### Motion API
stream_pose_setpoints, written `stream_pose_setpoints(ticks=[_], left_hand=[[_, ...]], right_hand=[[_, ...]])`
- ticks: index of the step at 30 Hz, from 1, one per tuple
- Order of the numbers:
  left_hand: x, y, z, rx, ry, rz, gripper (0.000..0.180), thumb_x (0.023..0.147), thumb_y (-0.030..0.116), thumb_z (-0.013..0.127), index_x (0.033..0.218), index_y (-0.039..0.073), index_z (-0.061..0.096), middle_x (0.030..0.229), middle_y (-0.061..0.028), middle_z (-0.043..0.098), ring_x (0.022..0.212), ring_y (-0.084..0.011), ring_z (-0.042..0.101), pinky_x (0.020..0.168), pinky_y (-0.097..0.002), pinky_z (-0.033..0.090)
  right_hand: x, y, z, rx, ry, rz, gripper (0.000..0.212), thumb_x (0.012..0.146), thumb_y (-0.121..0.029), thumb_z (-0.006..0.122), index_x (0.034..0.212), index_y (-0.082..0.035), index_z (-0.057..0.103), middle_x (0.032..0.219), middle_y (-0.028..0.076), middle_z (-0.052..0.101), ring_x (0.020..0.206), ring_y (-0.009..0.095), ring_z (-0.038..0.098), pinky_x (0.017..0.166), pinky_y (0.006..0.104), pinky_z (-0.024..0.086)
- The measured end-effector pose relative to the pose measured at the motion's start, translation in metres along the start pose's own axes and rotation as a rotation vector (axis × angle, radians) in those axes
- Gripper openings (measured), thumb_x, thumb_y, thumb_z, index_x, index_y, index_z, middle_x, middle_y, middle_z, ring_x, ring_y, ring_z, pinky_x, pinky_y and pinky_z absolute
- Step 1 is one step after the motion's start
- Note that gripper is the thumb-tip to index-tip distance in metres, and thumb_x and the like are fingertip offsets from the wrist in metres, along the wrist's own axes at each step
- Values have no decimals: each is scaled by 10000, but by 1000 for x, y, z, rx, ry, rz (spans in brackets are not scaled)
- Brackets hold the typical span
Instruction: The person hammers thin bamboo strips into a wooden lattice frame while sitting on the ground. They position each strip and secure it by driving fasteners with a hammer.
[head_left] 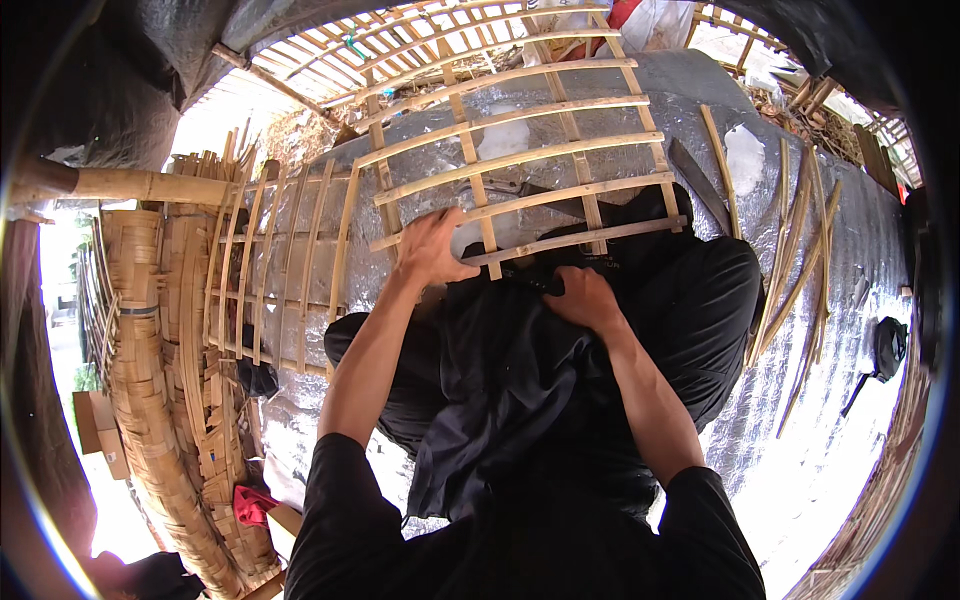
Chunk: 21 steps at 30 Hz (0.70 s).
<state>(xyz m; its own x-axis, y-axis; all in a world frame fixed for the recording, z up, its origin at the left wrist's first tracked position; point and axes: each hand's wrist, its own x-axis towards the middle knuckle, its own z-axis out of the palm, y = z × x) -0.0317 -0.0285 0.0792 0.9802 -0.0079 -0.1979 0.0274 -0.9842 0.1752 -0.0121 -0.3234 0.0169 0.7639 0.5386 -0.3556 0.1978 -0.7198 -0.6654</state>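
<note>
A lattice of split bamboo strips (517,154) reaches from my lap away from me, its near end above my crossed legs. The fingers of my left hand (432,250) are wrapped round its near left corner, where a crosswise strip meets a lengthwise one. My right hand (586,299) is closed just below the nearest strip, close to its middle. Something dark sticks out leftward from that fist, and against my black clothes I cannot make out its kind. Under the lattice lies a metal tool (512,188) with a dark blade, partly hidden by the strips.
A second bamboo lattice (262,265) stands at left, beside woven bamboo bundles (145,370). Right of the lattice lie a dark flat blade (700,183) and several loose bamboo strips (790,250) on the silvery sheet (790,400). A small black pouch (889,348) is farther right.
</note>
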Motion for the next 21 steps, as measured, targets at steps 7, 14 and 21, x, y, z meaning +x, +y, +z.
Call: stream_pose_setpoints(ticks=[7,14,21], left_hand=[[-4,-6,-3,-56,151,17,878,535,383,964,1256,74,569,1192,-181,688,1088,-414,669,927,-501,555],[-11,-7,-4,-148,50,70,984,557,406,949,1370,43,530,1229,-203,681,1135,-425,663,975,-486,553],[-11,-3,24,-133,-13,97,967,624,448,913,1424,70,525,1379,-204,605,1292,-403,576,1104,-489,464]], right_hand=[[0,-3,0,7,-1,19,463,809,-403,788,1114,-56,764,1072,252,751,1042,436,721,952,497,581],[2,-2,0,-9,-20,20,463,805,-405,788,1112,-58,770,1067,253,751,1051,434,718,957,496,579],[1,-3,2,-15,4,-5,463,805,-404,788,1105,-53,768,1043,246,756,1029,432,723,944,498,585]])
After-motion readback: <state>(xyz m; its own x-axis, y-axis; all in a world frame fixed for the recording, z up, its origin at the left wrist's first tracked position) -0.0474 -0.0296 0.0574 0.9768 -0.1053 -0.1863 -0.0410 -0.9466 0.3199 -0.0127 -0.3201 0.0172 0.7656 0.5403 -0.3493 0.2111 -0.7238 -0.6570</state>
